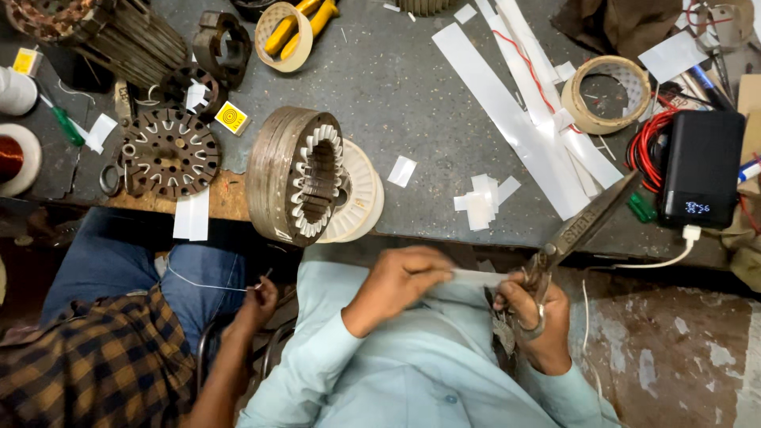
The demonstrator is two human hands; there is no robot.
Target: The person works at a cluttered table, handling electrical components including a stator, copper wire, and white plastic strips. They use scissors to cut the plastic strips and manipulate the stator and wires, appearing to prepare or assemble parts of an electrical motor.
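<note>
Two hands work just below the near edge of a grey counter (412,95), seen from above. The left hand (400,279) is pressed together, fingertips pinching one end of a narrow white paper strip (476,277) that runs level across to the right hand (533,313). The right hand is closed around the handles of large metal scissors (583,226), whose blades slant up and away over the counter's edge. The strip looks thin, light and limp (it would likely sag or crease if held at one end only), so it seems best gripped flat near both ends and kept gently taut; the scissors look heavy and stiff by comparison. On the counter lie more long white strips (523,111), a small heap of cut white pieces (479,202), two tape rolls, a black power bank (701,168) with red wires, and a round laminated motor stator (297,176) with white slot liners. At lower left, another person in a checked sleeve (95,364) holds a thin thread in one hand (258,301).
</note>
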